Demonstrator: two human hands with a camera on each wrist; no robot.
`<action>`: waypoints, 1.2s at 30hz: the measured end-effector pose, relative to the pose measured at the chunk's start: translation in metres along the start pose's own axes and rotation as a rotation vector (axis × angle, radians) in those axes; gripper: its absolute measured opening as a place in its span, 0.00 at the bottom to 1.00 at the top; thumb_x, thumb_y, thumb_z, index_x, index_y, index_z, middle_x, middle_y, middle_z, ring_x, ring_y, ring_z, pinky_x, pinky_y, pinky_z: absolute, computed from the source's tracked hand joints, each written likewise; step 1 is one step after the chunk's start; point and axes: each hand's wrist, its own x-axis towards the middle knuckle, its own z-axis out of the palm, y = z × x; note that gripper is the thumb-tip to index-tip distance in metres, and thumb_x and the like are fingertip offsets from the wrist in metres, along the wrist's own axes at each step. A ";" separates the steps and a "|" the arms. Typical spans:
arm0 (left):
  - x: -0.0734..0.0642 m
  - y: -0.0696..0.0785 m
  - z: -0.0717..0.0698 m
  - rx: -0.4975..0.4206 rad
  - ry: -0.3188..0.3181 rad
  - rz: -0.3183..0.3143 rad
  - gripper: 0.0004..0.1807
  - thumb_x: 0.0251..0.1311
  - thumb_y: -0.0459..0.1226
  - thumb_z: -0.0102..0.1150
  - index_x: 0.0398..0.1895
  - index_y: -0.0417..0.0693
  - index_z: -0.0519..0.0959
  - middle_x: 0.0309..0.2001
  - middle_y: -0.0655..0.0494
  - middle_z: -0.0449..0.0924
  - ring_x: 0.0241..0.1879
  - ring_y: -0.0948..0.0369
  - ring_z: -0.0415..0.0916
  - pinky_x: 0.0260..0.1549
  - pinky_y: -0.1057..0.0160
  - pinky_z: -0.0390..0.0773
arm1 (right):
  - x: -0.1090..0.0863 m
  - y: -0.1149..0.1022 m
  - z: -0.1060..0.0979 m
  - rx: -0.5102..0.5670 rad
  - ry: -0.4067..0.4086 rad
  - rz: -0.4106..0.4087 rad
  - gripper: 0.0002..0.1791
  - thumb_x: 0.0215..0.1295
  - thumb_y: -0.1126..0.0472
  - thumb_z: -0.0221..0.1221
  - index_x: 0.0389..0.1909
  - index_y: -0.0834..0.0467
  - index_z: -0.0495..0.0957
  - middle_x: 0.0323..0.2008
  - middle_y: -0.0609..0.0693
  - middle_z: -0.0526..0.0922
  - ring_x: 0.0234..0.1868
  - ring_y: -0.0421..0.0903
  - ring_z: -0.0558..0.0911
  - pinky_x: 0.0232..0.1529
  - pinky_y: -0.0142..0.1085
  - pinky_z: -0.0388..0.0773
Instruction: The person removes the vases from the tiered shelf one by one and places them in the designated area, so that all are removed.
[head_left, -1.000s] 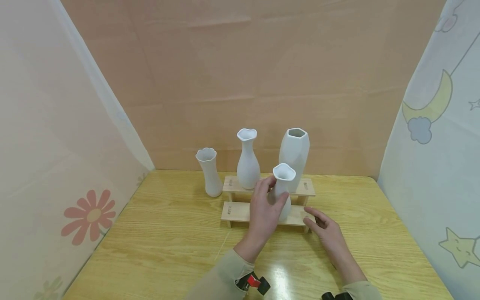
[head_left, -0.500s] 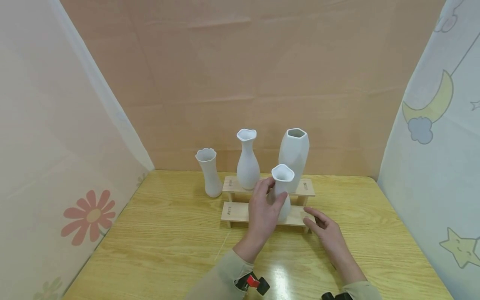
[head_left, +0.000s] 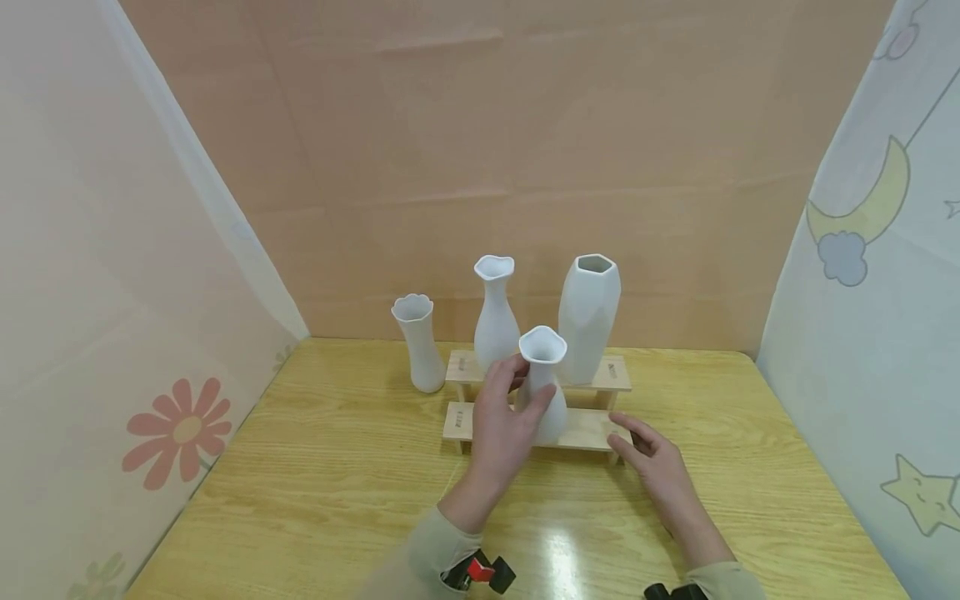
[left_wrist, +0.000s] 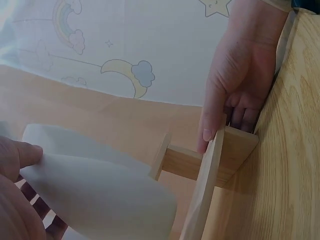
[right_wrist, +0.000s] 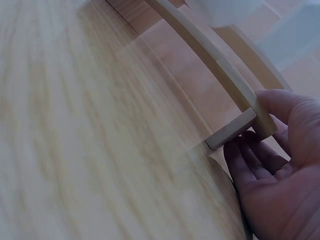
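Note:
My left hand (head_left: 501,425) grips a small white vase (head_left: 552,418) with a wavy rim, fingers behind its neck and thumb across its front. The vase stands upright over the lower step of a two-step wooden stand (head_left: 588,429). In the left wrist view the white vase body (left_wrist: 100,192) fills the lower left, beside the step. My right hand (head_left: 660,471) holds the right end of that lower step. The right wrist view shows its thumb on the board (right_wrist: 210,55) and curled fingers beneath, by the leg (right_wrist: 232,129).
On the upper step stand a narrow-necked white vase (head_left: 497,329) and a taller faceted one (head_left: 588,312). Another white vase with a scalloped rim (head_left: 423,354) is on the wooden table (head_left: 322,467), left of the stand. Patterned cloth walls enclose the sides.
My left hand has moved left along the lower step with the small vase, uncovering more of the faceted vase behind. The right hand has stayed at the stand's end.

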 end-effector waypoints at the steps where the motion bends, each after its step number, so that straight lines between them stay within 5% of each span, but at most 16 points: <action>1: 0.000 0.000 -0.004 0.001 0.000 0.004 0.24 0.68 0.34 0.77 0.65 0.48 0.83 0.57 0.52 0.82 0.58 0.53 0.82 0.62 0.45 0.83 | 0.000 0.000 0.000 0.000 -0.002 0.001 0.40 0.79 0.41 0.67 0.83 0.54 0.69 0.86 0.53 0.60 0.88 0.58 0.52 0.82 0.45 0.54; 13: -0.003 -0.003 -0.052 0.038 0.018 -0.001 0.22 0.68 0.32 0.77 0.63 0.51 0.83 0.56 0.57 0.82 0.59 0.55 0.81 0.63 0.46 0.83 | -0.001 -0.003 -0.001 0.014 -0.009 -0.005 0.40 0.79 0.42 0.66 0.83 0.56 0.69 0.86 0.53 0.60 0.88 0.58 0.50 0.82 0.43 0.54; 25: -0.002 -0.014 -0.096 0.105 0.088 0.018 0.24 0.67 0.30 0.77 0.64 0.45 0.81 0.59 0.50 0.82 0.59 0.48 0.82 0.63 0.39 0.82 | -0.001 -0.001 -0.002 0.003 -0.015 -0.012 0.40 0.80 0.42 0.66 0.84 0.54 0.68 0.86 0.52 0.60 0.88 0.58 0.50 0.80 0.34 0.57; 36: 0.002 -0.029 -0.131 0.168 0.158 -0.039 0.24 0.69 0.29 0.75 0.66 0.40 0.81 0.60 0.45 0.81 0.60 0.47 0.80 0.64 0.40 0.81 | -0.001 -0.001 0.000 0.005 -0.016 -0.026 0.39 0.80 0.43 0.66 0.84 0.56 0.68 0.86 0.53 0.61 0.88 0.58 0.50 0.77 0.28 0.58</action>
